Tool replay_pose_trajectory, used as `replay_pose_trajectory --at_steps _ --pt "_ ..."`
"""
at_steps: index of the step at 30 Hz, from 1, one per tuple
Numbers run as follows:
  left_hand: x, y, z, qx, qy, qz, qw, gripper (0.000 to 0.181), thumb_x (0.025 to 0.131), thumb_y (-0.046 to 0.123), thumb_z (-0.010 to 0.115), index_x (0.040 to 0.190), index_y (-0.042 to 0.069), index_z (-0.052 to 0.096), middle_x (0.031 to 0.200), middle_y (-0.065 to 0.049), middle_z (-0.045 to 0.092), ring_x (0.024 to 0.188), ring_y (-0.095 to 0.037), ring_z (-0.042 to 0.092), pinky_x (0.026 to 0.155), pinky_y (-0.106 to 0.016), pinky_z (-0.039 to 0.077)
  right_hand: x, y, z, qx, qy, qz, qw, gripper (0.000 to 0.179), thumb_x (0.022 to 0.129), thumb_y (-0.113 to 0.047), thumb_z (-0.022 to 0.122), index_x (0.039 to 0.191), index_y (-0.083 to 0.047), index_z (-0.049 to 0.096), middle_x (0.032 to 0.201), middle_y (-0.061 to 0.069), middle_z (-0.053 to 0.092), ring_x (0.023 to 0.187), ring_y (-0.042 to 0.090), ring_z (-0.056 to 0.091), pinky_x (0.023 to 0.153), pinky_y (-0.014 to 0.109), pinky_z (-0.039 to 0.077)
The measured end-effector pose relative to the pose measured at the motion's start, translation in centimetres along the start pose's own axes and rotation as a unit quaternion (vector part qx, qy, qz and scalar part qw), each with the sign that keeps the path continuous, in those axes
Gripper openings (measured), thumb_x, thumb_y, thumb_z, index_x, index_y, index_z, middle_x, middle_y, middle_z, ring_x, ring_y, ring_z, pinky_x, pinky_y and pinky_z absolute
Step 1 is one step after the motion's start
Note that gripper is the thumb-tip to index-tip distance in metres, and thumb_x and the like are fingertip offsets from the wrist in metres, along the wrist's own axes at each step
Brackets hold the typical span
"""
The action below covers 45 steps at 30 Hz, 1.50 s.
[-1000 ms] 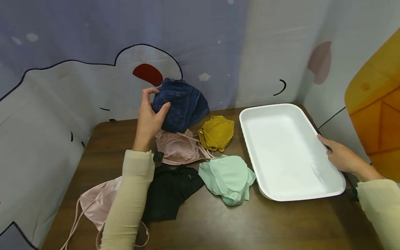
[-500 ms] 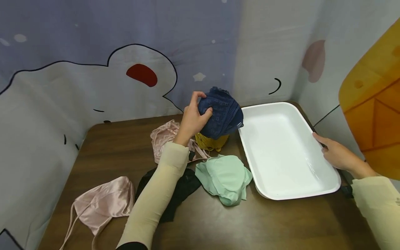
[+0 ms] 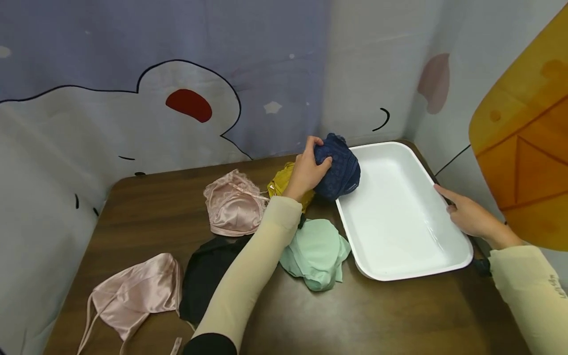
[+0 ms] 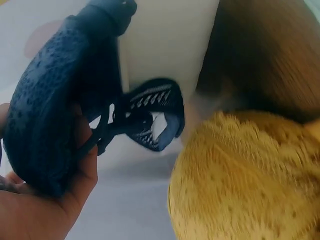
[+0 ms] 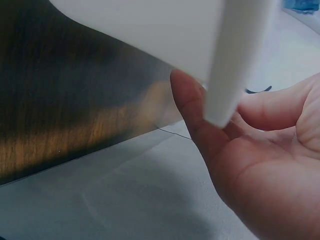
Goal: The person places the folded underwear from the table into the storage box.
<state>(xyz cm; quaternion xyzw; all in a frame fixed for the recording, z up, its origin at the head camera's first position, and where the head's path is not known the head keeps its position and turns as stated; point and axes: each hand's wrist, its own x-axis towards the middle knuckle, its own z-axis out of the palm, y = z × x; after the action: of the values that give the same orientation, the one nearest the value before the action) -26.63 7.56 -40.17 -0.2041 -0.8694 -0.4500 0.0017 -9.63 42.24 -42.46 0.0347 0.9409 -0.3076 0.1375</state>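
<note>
My left hand pinches a folded navy lace bra between thumb and fingers, held over the left rim of a white plastic tray. Seen from the left wrist, the bra has a patterned cup, and a strap or band end dangles from it. My right hand grips the tray's right rim; in the right wrist view its thumb and fingers are on either side of that edge. Below and behind the left hand lies a mustard bra, partly hidden by it.
A mint-green garment lies against the tray's left side. Left of it are a pink lace bra, a black garment partly under the left sleeve, and a pink satin piece with straps. A printed curtain hangs behind the table.
The left hand has carried the navy bra rightward, from above the pink lace bra to the tray's left rim. The right hand has kept its grip on the tray.
</note>
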Motion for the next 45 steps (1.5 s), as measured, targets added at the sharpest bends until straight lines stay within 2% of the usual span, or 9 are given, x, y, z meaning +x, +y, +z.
replay_pose_trajectory --at_steps 9,12,17,21,25,28,33,41,45 --pt "1.2 2.4 2.8 0.008 -0.021 0.029 0.9993 0.040 0.091 0.026 0.062 0.124 0.026 0.039 0.121 -0.010 0.059 0.106 -0.028 0.058 0.090 -0.042 0.045 -0.1 0.0 -0.1 -0.005 0.004 0.001 1.0000 0.058 0.096 0.004 0.030 0.149 0.000 0.006 0.134 0.046 0.023 0.096 0.045 0.053 0.071 0.052 0.050" --pt "1.4 2.9 3.7 0.015 -0.053 0.034 0.9979 0.038 0.093 0.028 0.061 0.125 0.028 0.040 0.125 -0.008 0.058 0.108 -0.028 0.056 0.091 -0.041 0.044 -0.1 0.1 -0.1 -0.004 0.005 -0.002 1.0000 0.058 0.097 0.004 0.030 0.149 0.000 0.007 0.135 0.046 0.023 0.099 0.046 0.051 0.072 0.052 0.050" --pt "1.6 2.8 5.4 0.081 -0.120 0.027 0.9891 0.036 0.095 0.030 0.058 0.126 0.027 0.040 0.123 -0.007 0.059 0.108 -0.024 0.057 0.091 -0.035 0.043 -0.2 0.0 -0.1 0.000 0.004 -0.002 1.0000 0.057 0.097 0.004 0.030 0.149 -0.001 0.007 0.137 0.045 0.020 0.104 0.048 0.048 0.075 0.054 0.048" --pt "1.7 2.4 6.3 0.135 -0.135 0.014 0.9815 0.035 0.095 0.032 0.058 0.126 0.025 0.043 0.116 -0.007 0.063 0.103 -0.024 0.058 0.087 -0.034 0.045 -0.1 -0.1 0.0 -0.004 0.006 -0.004 1.0000 0.057 0.097 0.003 0.030 0.149 -0.001 0.006 0.138 0.044 0.019 0.107 0.050 0.046 0.077 0.056 0.047" --pt "2.0 2.3 7.0 0.187 -0.143 0.005 0.9720 0.039 0.094 0.039 0.058 0.128 0.023 0.047 0.122 -0.008 0.059 0.116 -0.026 0.048 0.096 -0.033 0.038 0.0 0.1 0.0 -0.006 0.005 -0.004 1.0000 0.057 0.098 0.003 0.030 0.149 -0.001 0.005 0.139 0.044 0.018 0.109 0.053 0.044 0.079 0.057 0.046" --pt "2.2 2.1 7.1 0.208 -0.149 -0.001 0.9668 0.047 0.092 0.046 0.057 0.132 0.024 0.048 0.135 -0.010 0.047 0.126 -0.026 0.034 0.102 -0.033 0.032 0.0 0.2 0.0 -0.003 0.003 -0.002 1.0000 0.057 0.098 0.002 0.030 0.149 -0.002 0.005 0.139 0.044 0.017 0.111 0.054 0.043 0.080 0.059 0.045" --pt "2.1 1.7 6.3 0.204 -0.148 0.004 0.9677 0.059 0.088 0.051 0.060 0.140 0.028 0.044 0.147 -0.008 0.030 0.129 -0.026 0.024 0.104 -0.037 0.028 0.0 0.2 0.0 -0.002 0.003 -0.003 1.0000 0.057 0.099 0.002 0.030 0.150 -0.003 0.005 0.140 0.043 0.017 0.111 0.053 0.043 0.080 0.059 0.044" --pt "1.5 1.4 4.7 0.247 -0.168 0.052 0.9529 0.030 0.084 0.044 0.069 0.105 0.026 0.057 0.110 0.005 0.051 0.107 -0.019 0.035 0.083 -0.034 0.025 -0.1 0.2 0.0 -0.005 0.001 -0.012 0.9999 0.055 0.099 0.001 0.028 0.149 -0.001 0.004 0.139 0.044 0.017 0.112 0.054 0.041 0.080 0.057 0.045" --pt "1.4 1.3 4.4 0.236 -0.177 0.060 0.9535 0.027 0.086 0.037 0.069 0.109 0.024 0.062 0.102 0.009 0.057 0.101 -0.016 0.038 0.079 -0.032 0.025 0.0 0.2 0.0 -0.006 -0.001 -0.011 0.9999 0.056 0.098 0.003 0.028 0.149 0.000 0.004 0.139 0.044 0.017 0.112 0.054 0.041 0.080 0.058 0.045"
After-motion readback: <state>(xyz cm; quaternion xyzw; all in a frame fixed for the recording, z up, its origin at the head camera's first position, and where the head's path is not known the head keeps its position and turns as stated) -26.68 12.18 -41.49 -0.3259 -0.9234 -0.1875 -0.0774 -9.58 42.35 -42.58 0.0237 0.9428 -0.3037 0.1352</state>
